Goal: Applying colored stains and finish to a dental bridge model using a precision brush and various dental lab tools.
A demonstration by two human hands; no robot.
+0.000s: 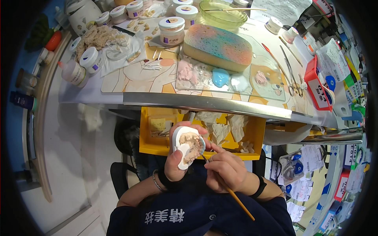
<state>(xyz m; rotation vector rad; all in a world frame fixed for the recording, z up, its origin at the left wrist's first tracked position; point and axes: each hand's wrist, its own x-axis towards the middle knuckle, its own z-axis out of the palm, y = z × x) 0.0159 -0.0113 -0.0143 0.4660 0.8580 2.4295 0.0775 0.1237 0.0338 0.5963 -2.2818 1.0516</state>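
Observation:
My left hand (176,163) is closed round a dental cast (180,138), a white plaster base with a tan arch and a row of teeth tinted pale blue along its right side. In my right hand (228,168) is a thin brush (235,195) with an orange-brown handle, pinched like a pen. The brush's tip meets or nearly meets the outer edge of the teeth; contact is hard to tell. Both hands are over my lap, in front of an open yellow drawer (201,154). My left fingertips show behind the cast's upper edge.
On the table above stand a multicoloured sponge block (218,47), a glass slab (197,87) with pink, blue and white paste, several white-lidded jars (172,31) and a green glass bowl (224,17). Tweezers and scissors (293,84) lie at right beside a red tray (315,86).

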